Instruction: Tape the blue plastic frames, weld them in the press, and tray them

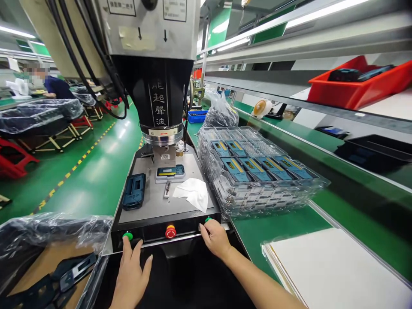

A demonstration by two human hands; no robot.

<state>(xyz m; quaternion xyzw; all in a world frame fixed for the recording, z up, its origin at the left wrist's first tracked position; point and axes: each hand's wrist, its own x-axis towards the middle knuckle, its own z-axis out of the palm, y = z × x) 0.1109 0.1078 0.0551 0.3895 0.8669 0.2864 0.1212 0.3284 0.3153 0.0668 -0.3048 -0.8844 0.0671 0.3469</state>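
Note:
My left hand point(131, 270) has its fingers spread, with a fingertip on the left green button point(128, 236) at the front of the press. My right hand point(215, 240) is curled in a loose fist against the right green button point(208, 219), which it partly covers. Between them sits a red emergency stop button point(170, 232). Below the metal horn point(164, 157) of the ultrasonic press, a blue plastic housing with a yellow strip point(170, 171) lies in a light fixture. Another dark blue housing point(134, 191) rests at the left of the metal bed, and a white cloth point(192, 193) lies at the right.
Stacked clear trays point(257, 189) hold several blue housings to the right. A plastic-lined box point(38, 262) with dark parts is at lower left. White sheets point(337, 266) lie on the green bench; a red bin point(350, 92) stands on the shelf. Someone sits far left.

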